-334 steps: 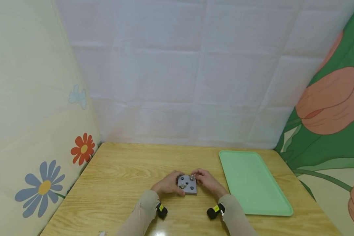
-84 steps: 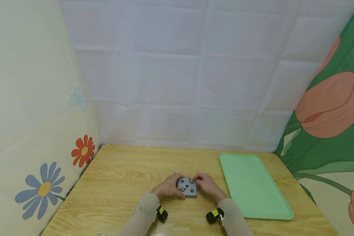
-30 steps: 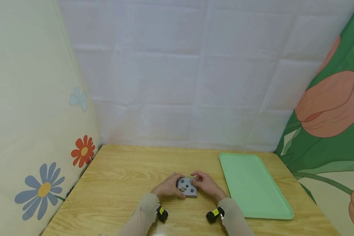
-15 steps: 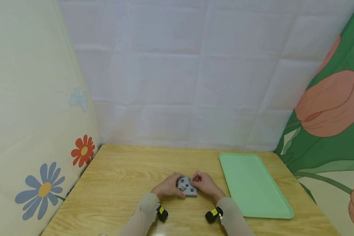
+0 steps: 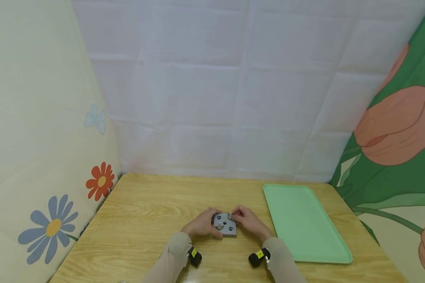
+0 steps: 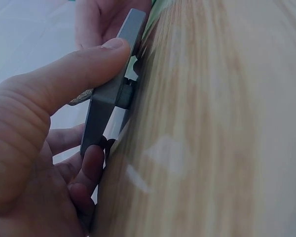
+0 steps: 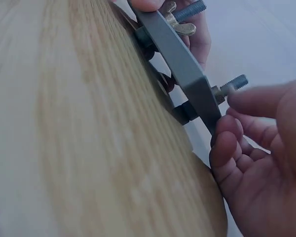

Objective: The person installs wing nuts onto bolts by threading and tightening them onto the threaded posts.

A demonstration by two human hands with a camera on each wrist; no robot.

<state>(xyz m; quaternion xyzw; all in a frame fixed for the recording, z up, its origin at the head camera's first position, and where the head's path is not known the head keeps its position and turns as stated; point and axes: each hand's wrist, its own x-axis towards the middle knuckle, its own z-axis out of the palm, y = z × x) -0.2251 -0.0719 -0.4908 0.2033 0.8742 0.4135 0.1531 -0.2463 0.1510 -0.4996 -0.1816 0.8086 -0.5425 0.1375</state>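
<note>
A square grey metal plate (image 5: 226, 233) with several holes is held just above the table by my left hand (image 5: 200, 224). In the left wrist view the thumb lies on one edge of the plate (image 6: 103, 98), fingers curled round its far side. Two bolts pass through it, their heads (image 7: 190, 111) underneath. One bolt carries a brass wing nut (image 7: 187, 28) near the left thumb, its threaded end (image 7: 191, 10) sticking up. At the far right corner my right hand (image 5: 250, 222) pinches the nut on the other bolt (image 7: 238, 82); the fingers partly hide that nut.
To the right of the hands lies a light green tray (image 5: 308, 228) on the wooden table (image 5: 163, 196). A small pale object (image 5: 122, 281) is cut off at the bottom edge. A white cloth (image 5: 198, 98) hangs behind the table, with printed cloths on both sides.
My right fingers have shifted back and forth round the nut, curling inward over the corner and then drawing back to the right. My left hand and the plate have stayed nearly still.
</note>
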